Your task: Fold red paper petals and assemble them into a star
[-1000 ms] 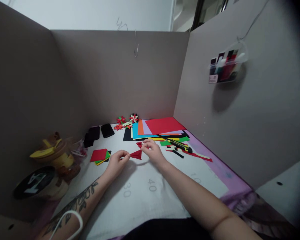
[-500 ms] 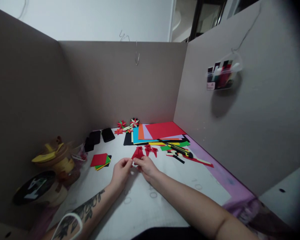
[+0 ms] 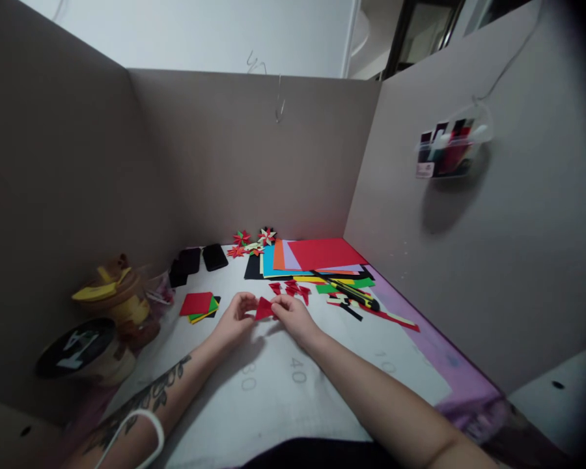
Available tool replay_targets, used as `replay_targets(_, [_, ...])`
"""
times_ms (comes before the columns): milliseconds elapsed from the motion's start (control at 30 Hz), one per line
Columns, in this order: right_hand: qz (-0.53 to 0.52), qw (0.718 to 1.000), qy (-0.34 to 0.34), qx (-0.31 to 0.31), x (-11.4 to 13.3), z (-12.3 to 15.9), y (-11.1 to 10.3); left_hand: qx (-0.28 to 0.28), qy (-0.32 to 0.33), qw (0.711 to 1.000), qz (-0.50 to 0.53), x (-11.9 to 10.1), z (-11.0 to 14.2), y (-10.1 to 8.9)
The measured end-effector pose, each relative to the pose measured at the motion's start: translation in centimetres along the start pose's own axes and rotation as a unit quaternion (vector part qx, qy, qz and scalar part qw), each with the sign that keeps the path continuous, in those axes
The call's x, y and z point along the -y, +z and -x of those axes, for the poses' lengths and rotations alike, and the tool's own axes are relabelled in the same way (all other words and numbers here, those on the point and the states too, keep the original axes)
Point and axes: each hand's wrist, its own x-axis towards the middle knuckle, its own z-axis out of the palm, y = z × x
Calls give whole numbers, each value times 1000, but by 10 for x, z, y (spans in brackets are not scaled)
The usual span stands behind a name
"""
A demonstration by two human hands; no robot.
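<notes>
A small folded red paper piece (image 3: 264, 309), roughly triangular, is held above the white table cover. My right hand (image 3: 293, 316) pinches its right side between thumb and fingers. At its left edge is my left hand (image 3: 238, 316), its fingers curved and thumb apart, with no clear grip on the paper. Just behind the hands lie several small folded red paper pieces (image 3: 293, 290). To the left, a stack of square papers (image 3: 196, 304) has red on top, with green, yellow and black edges showing beneath.
Large coloured sheets (image 3: 322, 254) lie at the back, folded paper stars (image 3: 241, 238) beside them. A yellow-black utility knife (image 3: 354, 294) and paper strips (image 3: 390, 318) lie right. Containers (image 3: 112, 299) stand left, near black phone-like objects (image 3: 215, 258). Grey partitions (image 3: 254, 156) surround the table.
My left hand has opened from a pinch and moved slightly left of the red paper. The paper has turned and now shows as a triangle. The camera view has shifted a little.
</notes>
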Motion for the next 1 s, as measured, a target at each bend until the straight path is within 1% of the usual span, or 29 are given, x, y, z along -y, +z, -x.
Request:
replay_targets(33, [24, 1000, 0, 0, -1, 0, -1, 4, -1, 1000, 18, -3, -1, -2])
replay_targets(100, [55, 998, -7, 2, -1, 1, 0, 12, -4, 1000, 22, -6, -1, -4])
replay_targets(167, [63, 998, -22, 6, -1, 3, 2, 26, -5, 1000, -1, -7, -1, -5])
replay_targets(233, [60, 998, -35, 10, 0, 5, 4, 52, -13, 998, -36, -5, -1, -6])
replay_targets(300, [56, 997, -41, 19, 2, 5, 4, 77, -40, 993, -75, -3, -1, -6])
replay_targets(333, [54, 997, -44, 21, 2, 5, 4, 80, -56, 991, -92, -2, -1, -5])
replay_targets(433, [39, 998, -49, 14, 1, 5, 2, 51, -97, 989, -100, -2, -1, -4])
replay_targets(567, [14, 998, -49, 22, -1, 4, 1, 6, -123, 992, -12, -5, -1, -3])
replay_targets(667, [6, 998, -57, 20, -2, 3, 1, -5, -137, 989, 61, -6, -2, -2])
replay_targets(767, [-10, 998, -63, 8, -3, 2, 3, 4, -152, 983, 105, -6, -1, -2])
replay_targets(867, [-36, 998, -57, -4, -3, 2, 4, 24, -148, 983, 102, -9, 0, -1])
replay_targets(1000, [-35, 998, -57, -14, 1, 2, 2, 25, -108, 994, 19, -16, 3, 1])
